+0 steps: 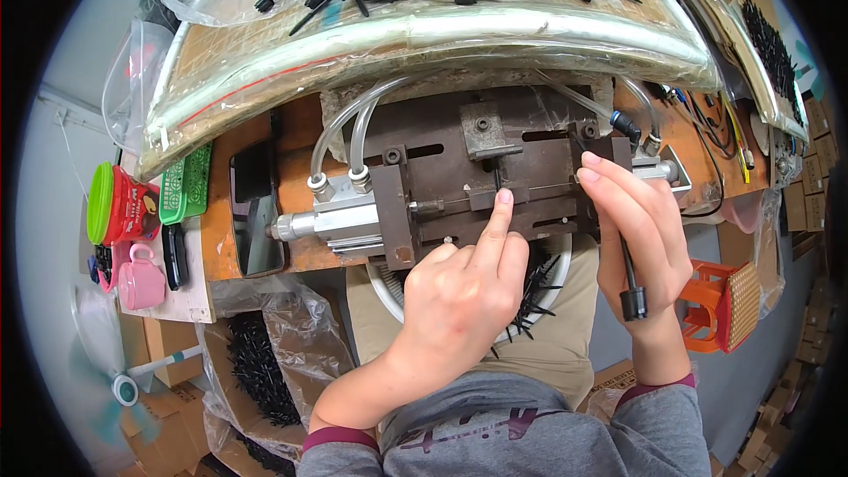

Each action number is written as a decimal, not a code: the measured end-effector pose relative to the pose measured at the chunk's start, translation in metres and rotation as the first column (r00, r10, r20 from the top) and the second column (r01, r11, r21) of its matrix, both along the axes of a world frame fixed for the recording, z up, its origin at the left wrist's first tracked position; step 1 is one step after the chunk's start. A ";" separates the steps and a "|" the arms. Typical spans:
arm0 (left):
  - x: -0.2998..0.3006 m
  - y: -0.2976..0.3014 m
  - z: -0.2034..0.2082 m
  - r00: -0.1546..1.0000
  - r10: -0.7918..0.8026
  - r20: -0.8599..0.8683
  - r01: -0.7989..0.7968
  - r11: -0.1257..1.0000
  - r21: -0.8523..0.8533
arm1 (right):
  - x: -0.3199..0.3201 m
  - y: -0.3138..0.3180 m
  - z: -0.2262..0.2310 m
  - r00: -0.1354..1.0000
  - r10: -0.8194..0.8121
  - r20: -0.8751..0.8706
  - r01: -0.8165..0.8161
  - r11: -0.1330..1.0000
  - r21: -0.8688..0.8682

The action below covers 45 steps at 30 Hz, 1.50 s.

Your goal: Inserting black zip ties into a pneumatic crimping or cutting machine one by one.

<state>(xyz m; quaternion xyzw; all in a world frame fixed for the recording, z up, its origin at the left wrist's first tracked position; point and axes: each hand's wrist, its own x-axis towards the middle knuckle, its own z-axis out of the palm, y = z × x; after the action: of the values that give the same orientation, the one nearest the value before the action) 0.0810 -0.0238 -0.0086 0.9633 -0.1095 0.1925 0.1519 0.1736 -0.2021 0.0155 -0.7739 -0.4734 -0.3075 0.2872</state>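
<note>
1. Black stemmed part [633, 303]: slim stem, stubby cylindrical head, hanging head-down near the metal fixture's [433, 175] right end; the right hand [652, 234] is closed around its stem.
2. Left hand [464, 287]: apart from the right, index finger extended, seemingly touching the fixture's middle, though contact is hard to make out.
3. Counts: one part held, one fixture, one pink mug [141, 283], one green basket [186, 184].

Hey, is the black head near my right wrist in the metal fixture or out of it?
Out: the black head shows against the right hand near the wrist, apart from the metal fixture.
</note>
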 end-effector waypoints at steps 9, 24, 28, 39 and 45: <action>-0.017 0.004 0.023 0.966 -0.190 0.176 0.259 0.704 -0.661 | -0.008 0.022 -0.007 0.975 0.015 0.221 0.001 0.997 -0.074; -0.017 0.001 -0.001 0.996 -0.025 0.088 0.046 0.969 -0.243 | 0.000 0.000 -0.008 0.993 -0.038 -0.110 0.042 0.998 0.037; -0.011 -0.002 -0.006 0.999 -0.040 0.028 0.042 0.997 -0.068 | -0.016 -0.002 0.005 0.895 0.087 -0.438 -0.005 0.983 0.185; 0.000 0.012 0.029 0.982 -0.084 -0.171 0.077 0.996 -0.046 | -0.031 -0.020 0.006 0.635 0.330 -0.699 -0.032 0.915 0.403; 0.083 0.042 0.071 0.914 0.062 0.400 -0.007 0.990 -0.139 | -0.035 0.000 -0.011 0.918 0.059 -0.391 -0.076 0.997 -0.027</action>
<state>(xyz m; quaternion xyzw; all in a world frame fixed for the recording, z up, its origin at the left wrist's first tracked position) 0.1639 0.0182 0.0622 0.8921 -0.1082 0.3967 0.1873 0.1389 -0.2021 0.0043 -0.8086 -0.4396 -0.1271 0.3698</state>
